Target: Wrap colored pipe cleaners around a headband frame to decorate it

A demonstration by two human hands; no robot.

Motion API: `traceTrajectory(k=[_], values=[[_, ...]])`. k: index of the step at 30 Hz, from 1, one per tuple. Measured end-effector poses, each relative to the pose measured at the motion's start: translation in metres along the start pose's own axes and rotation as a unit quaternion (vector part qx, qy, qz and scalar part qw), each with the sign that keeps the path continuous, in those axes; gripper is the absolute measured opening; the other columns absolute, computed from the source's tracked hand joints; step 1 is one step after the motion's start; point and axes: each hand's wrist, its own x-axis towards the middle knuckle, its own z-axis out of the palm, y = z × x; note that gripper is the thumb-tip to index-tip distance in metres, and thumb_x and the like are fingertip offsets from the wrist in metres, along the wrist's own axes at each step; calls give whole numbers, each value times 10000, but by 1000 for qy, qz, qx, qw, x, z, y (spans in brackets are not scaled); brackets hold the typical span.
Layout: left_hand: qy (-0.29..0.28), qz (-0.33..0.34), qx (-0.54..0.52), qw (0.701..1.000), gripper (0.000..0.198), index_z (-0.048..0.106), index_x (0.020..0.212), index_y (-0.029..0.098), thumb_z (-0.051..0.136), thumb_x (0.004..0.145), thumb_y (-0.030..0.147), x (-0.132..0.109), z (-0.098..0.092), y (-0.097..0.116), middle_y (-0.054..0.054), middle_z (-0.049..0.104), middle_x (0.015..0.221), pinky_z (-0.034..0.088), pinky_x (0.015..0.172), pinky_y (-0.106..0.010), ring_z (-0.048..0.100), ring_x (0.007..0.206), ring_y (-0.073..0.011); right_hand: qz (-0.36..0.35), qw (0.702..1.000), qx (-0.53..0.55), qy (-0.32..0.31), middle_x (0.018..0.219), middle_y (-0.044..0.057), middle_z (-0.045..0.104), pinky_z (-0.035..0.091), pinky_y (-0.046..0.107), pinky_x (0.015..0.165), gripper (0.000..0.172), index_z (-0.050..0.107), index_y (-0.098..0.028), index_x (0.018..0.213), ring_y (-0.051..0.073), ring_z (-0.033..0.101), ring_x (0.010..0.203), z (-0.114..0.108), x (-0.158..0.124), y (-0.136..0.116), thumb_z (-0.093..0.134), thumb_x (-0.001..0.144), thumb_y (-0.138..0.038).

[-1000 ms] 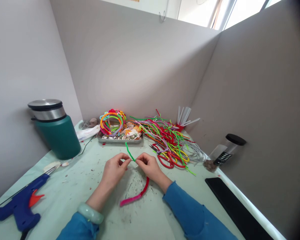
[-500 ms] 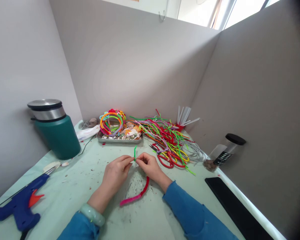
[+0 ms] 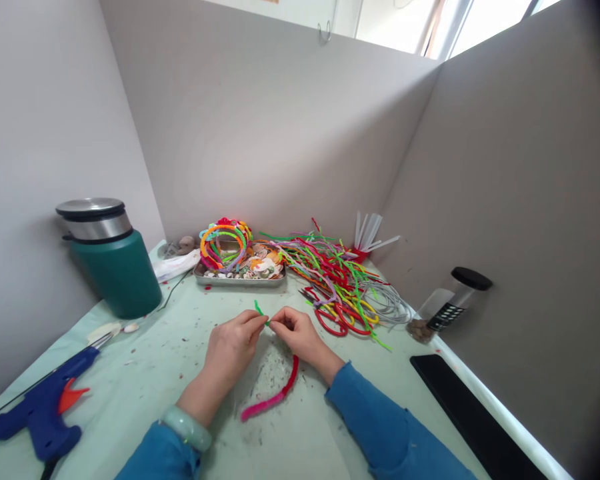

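Observation:
Pinched between the fingertips of both hands is a green pipe cleaner (image 3: 258, 307), its short free end sticking up and leaning left. My left hand (image 3: 235, 340), with a pale green bangle (image 3: 187, 428) on the wrist, is closed on it from the left. My right hand (image 3: 296, 333) grips it from the right, thumb and forefinger together. From under the right hand a red and pink pipe cleaner (image 3: 283, 392) curves down toward me. Whether it joins the green one is hidden by the fingers.
A blue glue gun (image 3: 50, 400) and a green flask (image 3: 114, 273) stand at left. Behind my hands are a metal tray (image 3: 240, 283) of shells and buttons with pipe-cleaner rings (image 3: 225, 245), a pipe-cleaner pile (image 3: 325, 260) and red-handled scissors (image 3: 330, 323). A clear jar (image 3: 447, 310) leans right.
The green free end has tipped from upright over to the left. The pink end of the red and pink pipe cleaner has shifted slightly toward me; both hands stay nearly in place.

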Motion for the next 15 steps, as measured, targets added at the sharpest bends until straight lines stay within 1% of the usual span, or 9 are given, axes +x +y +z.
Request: traceTrajectory(k=[4, 8, 12, 15], values=[[-19, 8, -1, 1000, 287, 644, 994, 275, 420, 832, 199, 1, -1, 0, -7, 642, 1012, 445, 648, -194, 623, 778, -126, -3, 1000, 0, 2, 616, -29, 495, 350, 202, 517, 138, 551, -150, 723, 87, 432, 558, 0, -1, -1, 553, 751, -284], [-27, 1, -26, 999, 301, 644, 997, 286, 405, 835, 200, 1, -2, 1, -11, 626, 1030, 445, 663, -193, 616, 767, -119, -3, 1000, -1, 1, 617, -24, 500, 354, 204, 518, 156, 555, -150, 722, 91, 437, 563, 0, -1, -3, 556, 752, -303], [-26, -14, -79, 996, 296, 658, 957, 271, 402, 832, 190, 2, -1, 1, -16, 616, 1061, 451, 708, -210, 614, 796, -126, -3, 1000, 3, 2, 602, -28, 488, 349, 204, 509, 150, 560, -151, 729, 89, 431, 549, 0, -1, -3, 561, 749, -299], [-30, -24, -144, 989, 283, 664, 937, 242, 406, 828, 199, 3, 1, 1, -27, 651, 994, 455, 742, -234, 611, 838, -147, -11, 1000, 13, 0, 608, -29, 494, 349, 205, 514, 129, 561, -152, 735, 88, 436, 548, -1, -2, -3, 567, 744, -281]])
